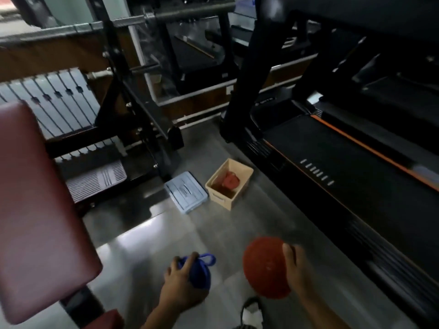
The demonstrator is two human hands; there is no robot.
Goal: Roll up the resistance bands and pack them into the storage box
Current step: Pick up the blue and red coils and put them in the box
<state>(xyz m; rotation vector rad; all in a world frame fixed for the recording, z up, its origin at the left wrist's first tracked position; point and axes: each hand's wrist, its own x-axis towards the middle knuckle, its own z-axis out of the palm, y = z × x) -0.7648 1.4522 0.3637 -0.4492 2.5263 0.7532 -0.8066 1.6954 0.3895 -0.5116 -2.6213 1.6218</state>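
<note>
My left hand [179,284] grips a rolled blue resistance band [198,273], a loop of it sticking out at the top. My right hand [294,269] holds a rolled orange-red resistance band [264,267] by its right side, thumb over the edge. Both are low in the view, above the floor. Farther ahead on the floor stands the open beige storage box [224,198], with a red rolled band [230,180] lying inside. The box's light blue lid [186,192] lies flat just to its left.
A treadmill [344,162] runs along the right side. A dark red padded bench [40,210] fills the left. A black weight rack with a barbell [142,17] stands behind the box. Grey tiled floor [154,245] lies between them.
</note>
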